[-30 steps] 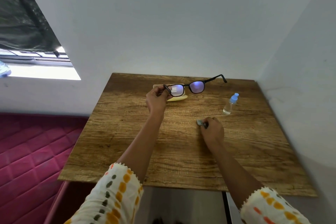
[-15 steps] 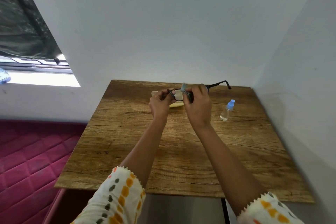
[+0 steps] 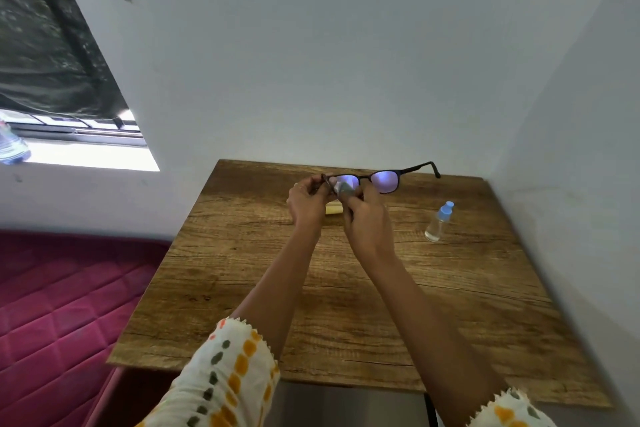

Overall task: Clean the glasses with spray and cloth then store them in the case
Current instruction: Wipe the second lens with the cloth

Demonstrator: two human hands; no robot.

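Glasses (image 3: 384, 180) held over table (image 3: 242, 288), 12 o'clock. Left hand (image 3: 306, 199) pinches frame end; right hand (image 3: 367, 218) pinches cloth (image 3: 343, 188) on adjacent lens. Spray bottle (image 3: 438, 222) upright, 2 o'clock.

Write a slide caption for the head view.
Left hand holds the glasses while the right hand presses a cloth to one lens; spray bottle stands on the table.

A: Left hand (image 3: 306, 199)?
B: Up over the far edge of the table (image 3: 242, 253), fingers curled, pinching the glasses (image 3: 384, 180) at their left end.
A: Right hand (image 3: 367, 218)?
B: Just beside it, thumb and fingers pinching the cloth (image 3: 343, 188) against the nearer lens. Forearms (image 3: 277, 288) bare, stretched forward, converging; sleeves (image 3: 228, 374) at the elbows.
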